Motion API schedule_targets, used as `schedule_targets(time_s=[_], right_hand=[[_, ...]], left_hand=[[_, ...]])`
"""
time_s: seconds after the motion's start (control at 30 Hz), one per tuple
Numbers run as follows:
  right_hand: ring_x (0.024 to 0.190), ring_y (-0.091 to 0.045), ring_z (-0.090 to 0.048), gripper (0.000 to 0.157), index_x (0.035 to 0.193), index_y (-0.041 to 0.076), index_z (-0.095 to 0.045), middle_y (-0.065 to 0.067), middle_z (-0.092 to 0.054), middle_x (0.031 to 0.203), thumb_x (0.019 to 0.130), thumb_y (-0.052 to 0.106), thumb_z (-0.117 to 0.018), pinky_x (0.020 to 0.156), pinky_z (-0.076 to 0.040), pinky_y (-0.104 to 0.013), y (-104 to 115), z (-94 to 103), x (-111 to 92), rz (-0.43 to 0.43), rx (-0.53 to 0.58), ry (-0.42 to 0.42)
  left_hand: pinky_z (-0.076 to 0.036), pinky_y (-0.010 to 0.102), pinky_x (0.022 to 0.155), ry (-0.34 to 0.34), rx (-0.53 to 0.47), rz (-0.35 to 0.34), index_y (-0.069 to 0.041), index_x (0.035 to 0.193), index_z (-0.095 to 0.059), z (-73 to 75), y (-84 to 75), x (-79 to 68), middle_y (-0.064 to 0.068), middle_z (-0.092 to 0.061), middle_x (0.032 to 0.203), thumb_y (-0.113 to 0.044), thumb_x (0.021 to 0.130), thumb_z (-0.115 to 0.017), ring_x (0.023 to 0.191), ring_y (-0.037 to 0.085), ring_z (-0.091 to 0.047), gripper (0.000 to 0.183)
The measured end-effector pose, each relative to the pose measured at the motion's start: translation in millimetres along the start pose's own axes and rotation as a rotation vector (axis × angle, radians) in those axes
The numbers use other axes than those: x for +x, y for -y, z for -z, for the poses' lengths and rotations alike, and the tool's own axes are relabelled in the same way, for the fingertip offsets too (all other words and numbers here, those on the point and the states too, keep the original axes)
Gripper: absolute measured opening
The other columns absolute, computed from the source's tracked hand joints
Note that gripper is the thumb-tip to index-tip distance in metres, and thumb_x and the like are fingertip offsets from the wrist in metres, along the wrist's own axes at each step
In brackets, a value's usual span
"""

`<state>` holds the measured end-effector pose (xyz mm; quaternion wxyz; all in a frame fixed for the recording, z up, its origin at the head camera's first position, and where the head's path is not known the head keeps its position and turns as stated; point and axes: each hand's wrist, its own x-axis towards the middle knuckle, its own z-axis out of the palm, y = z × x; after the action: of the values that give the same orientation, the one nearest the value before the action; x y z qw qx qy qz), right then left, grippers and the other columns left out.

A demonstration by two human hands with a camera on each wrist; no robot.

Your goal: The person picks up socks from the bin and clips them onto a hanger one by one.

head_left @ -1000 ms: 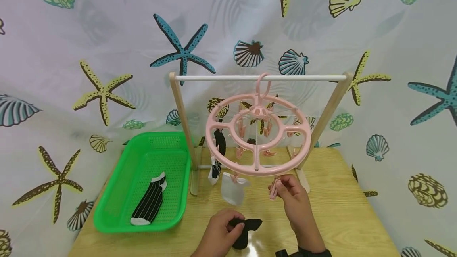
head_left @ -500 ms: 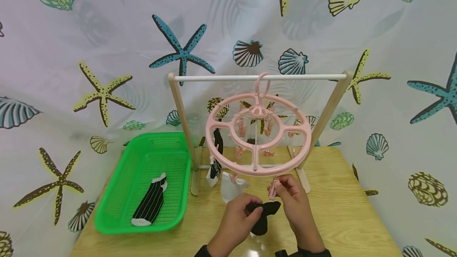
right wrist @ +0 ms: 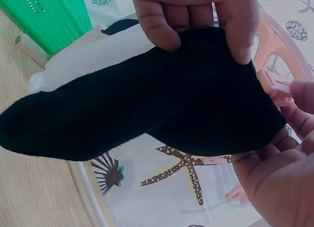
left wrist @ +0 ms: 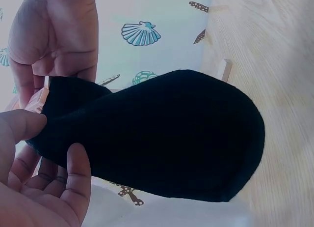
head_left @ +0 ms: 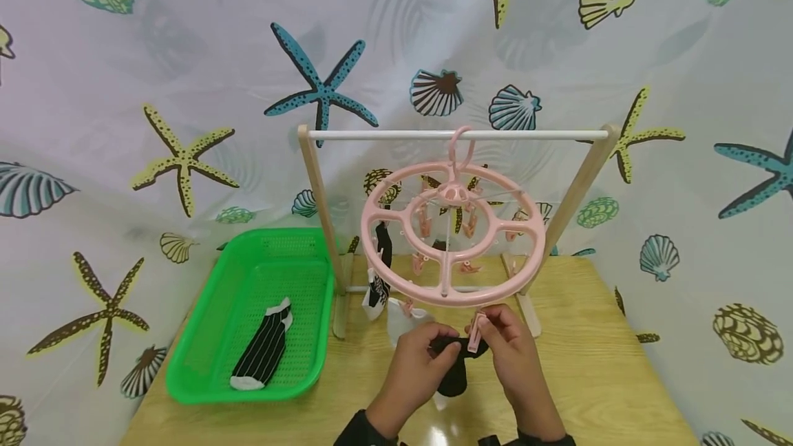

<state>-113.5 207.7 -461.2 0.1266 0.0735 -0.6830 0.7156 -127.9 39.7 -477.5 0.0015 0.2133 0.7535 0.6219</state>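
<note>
A small black sock (left wrist: 171, 133) hangs from my left hand (head_left: 416, 372), whose thumb and fingers pinch it near the opening. Close beside it, my right hand (head_left: 509, 341) grips a pink clothespin (head_left: 476, 333) at the front edge of the round pink hanger (head_left: 455, 294). In the right wrist view the clothespin lies right at the sock's opening edge; whether its jaws have cloth between them I cannot tell. A white sock (head_left: 399, 319) hangs from another clip, partly behind my left hand.
The hanger hooks over a white rod (head_left: 384, 135) on a wooden stand (head_left: 322, 205). A black-and-white sock (head_left: 375, 291) hangs at its left. A green basket (head_left: 180, 363) on the left holds a striped sock (head_left: 263, 349). Several clips dangle under the hanger.
My left hand has brought the black sock up and to the right, from low over the table to the clothespin. My right hand has stayed at the clothespin.
</note>
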Motion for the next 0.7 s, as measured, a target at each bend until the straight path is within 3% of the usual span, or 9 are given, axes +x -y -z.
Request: schedule_targets(time_s=[0.2, 0.37, 0.57, 0.7], right_hand=[[0.077, -0.015, -0.061, 0.014, 0.104, -0.010, -0.054, -0.008, -0.061, 0.085, 0.103, 0.003, -0.050, 0.069, -0.053, -0.027, -0.3, -1.0, -0.3, -0.015, -0.008, -0.011], [0.079, -0.014, -0.060, 0.013, 0.104, -0.009, -0.054, -0.007, -0.061, 0.087, 0.103, 0.003, -0.050, 0.070, -0.052, -0.027, -1.2, -0.3, -0.5, -0.014, -0.010, -0.005], [0.079, -0.014, -0.061, 0.013, 0.104, -0.009, -0.054, -0.006, -0.062, 0.088, 0.103, 0.002, -0.049, 0.070, -0.052, -0.027, -2.7, 0.6, -0.2, 0.010, -0.012, 0.000], [0.081, -0.014, -0.061, 0.014, 0.108, -0.011, -0.053, -0.008, -0.061, 0.091, 0.102, 0.002, -0.051, 0.070, -0.052, -0.026, -2.4, 0.2, -1.0, -0.020, -0.028, -0.001]], left_hand=[[-0.051, 0.024, 0.062, -0.006, -0.041, 0.019, -0.009, 0.100, -0.073, -4.1, 3.1, 3.6, -0.001, -0.070, 0.092, -0.015, 0.093, -0.069, 0.076, 0.006, -0.064, 0.009], [-0.052, 0.025, 0.066, -0.004, -0.094, 0.049, -0.011, 0.103, -0.073, -5.0, -2.0, 3.8, 0.000, -0.072, 0.098, -0.018, 0.095, -0.068, 0.082, 0.009, -0.066, 0.012], [-0.052, 0.025, 0.067, -0.010, -0.090, 0.061, -0.006, 0.103, -0.073, -4.0, -6.0, 4.0, 0.007, -0.071, 0.099, -0.008, 0.095, -0.067, 0.081, 0.013, -0.066, 0.011], [-0.051, 0.025, 0.066, -0.016, -0.088, 0.061, -0.005, 0.103, -0.072, -2.9, -5.7, 3.6, 0.007, -0.070, 0.098, -0.007, 0.094, -0.067, 0.081, 0.013, -0.065, 0.010]])
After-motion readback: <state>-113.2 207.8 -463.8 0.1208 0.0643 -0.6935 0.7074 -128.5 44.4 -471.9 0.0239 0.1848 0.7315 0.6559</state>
